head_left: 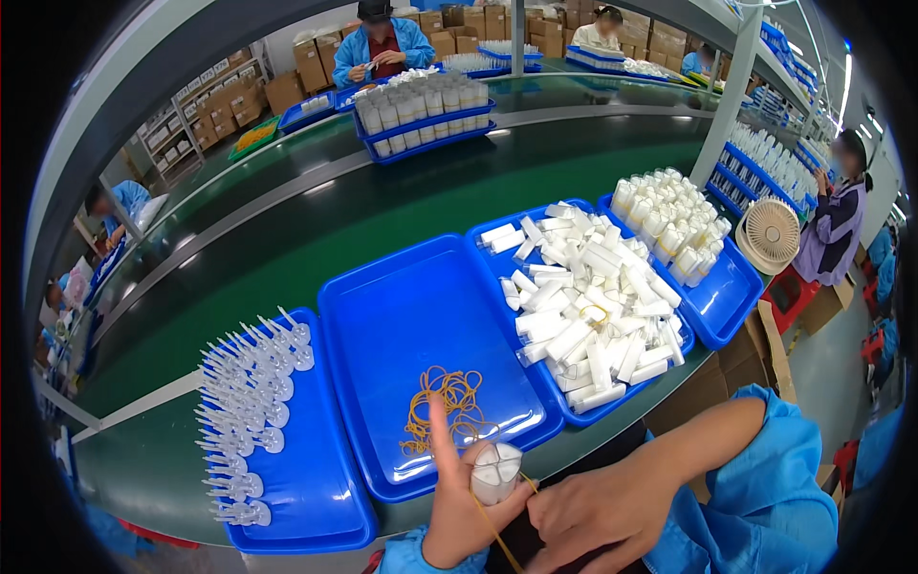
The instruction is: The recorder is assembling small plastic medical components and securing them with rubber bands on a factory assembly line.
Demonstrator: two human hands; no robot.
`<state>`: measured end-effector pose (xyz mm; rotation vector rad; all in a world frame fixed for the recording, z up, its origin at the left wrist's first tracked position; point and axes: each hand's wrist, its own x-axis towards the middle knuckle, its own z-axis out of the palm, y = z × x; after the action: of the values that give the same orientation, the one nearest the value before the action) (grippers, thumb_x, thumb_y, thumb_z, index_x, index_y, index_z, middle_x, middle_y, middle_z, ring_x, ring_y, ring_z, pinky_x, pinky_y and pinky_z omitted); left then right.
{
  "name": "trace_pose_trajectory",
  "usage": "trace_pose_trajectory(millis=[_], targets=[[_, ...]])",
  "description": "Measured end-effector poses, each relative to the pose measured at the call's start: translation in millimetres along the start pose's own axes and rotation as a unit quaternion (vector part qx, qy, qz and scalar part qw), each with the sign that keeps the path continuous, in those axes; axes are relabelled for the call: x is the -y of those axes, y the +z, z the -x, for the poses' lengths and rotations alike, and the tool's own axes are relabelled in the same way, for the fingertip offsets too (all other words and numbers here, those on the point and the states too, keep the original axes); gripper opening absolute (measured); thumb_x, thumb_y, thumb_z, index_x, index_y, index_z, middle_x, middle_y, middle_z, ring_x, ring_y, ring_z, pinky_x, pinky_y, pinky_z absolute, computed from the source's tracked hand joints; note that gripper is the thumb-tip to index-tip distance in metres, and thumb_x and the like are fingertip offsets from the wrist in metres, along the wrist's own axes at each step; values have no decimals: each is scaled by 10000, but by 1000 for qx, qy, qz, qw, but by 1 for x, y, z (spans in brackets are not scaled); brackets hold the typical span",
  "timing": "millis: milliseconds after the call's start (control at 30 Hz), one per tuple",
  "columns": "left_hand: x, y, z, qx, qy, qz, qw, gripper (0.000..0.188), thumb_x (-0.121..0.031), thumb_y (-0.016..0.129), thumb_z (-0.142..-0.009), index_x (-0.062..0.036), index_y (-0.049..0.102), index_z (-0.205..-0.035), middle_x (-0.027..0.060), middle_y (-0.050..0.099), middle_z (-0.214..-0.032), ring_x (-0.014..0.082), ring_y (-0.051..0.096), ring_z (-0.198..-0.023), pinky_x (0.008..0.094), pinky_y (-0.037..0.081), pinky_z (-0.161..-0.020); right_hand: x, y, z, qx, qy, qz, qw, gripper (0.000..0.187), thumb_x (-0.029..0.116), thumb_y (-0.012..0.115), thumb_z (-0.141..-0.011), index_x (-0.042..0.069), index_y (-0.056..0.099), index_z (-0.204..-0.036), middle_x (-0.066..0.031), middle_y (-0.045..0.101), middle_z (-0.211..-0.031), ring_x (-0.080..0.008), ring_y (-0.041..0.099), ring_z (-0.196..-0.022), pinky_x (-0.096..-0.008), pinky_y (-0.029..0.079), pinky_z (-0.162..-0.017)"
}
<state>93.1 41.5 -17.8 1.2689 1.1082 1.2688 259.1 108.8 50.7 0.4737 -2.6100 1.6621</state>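
Note:
My left hand (453,517) is closed round a bundle of white wedge-ended tubes (497,471), gathered into a round shape, with its index finger pointing up. A yellow rubber band (488,521) runs from beside the bundle down to my right hand (601,499), whose fingers are closed on it and stretch it. Just beyond my hands, a blue tray (382,316) holds a tangle of loose rubber bands (445,407). To its right, another blue tray (483,244) is heaped with loose white tubes (583,316).
At left, a blue tray (316,478) carries rows of clear stemmed plastic parts (253,421). Banded bundles (674,220) stand in the far right tray (722,297), near a beige fan (768,234). Across the green conveyor (287,225) stand stacked trays (421,134) of bundles and a person (382,48).

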Motion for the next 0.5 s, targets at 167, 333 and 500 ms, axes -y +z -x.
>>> trace_pose_trajectory(millis=[167,333,500], targets=[[-21,10,12,-78,-39,329,940,926,30,729,-652,-97,157,-1369,94,503,-786,187,516,-597,272,450,-468,-48,18,27,-156,-167,-447,865,391,42,372,-910,-52,369,-1290,-242,553,-1043,-370,595,-917,-433,444,-761],[19,14,16,-115,236,-45,964,1208,84,708,-651,-199,-210,-1384,91,528,-851,154,570,-723,266,486,-654,-30,3,29,-308,54,-413,855,462,64,379,-949,77,257,-1395,-235,373,-1344,-279,617,-967,-299,518,-731],[9,21,5,-126,290,-305,898,986,17,679,-709,-81,-30,-1388,107,529,-854,190,552,-672,316,472,-653,-10,-20,14,-238,130,-87,959,649,169,703,-759,92,402,-1329,-88,631,-983,-145,643,-738,-258,517,-623]])
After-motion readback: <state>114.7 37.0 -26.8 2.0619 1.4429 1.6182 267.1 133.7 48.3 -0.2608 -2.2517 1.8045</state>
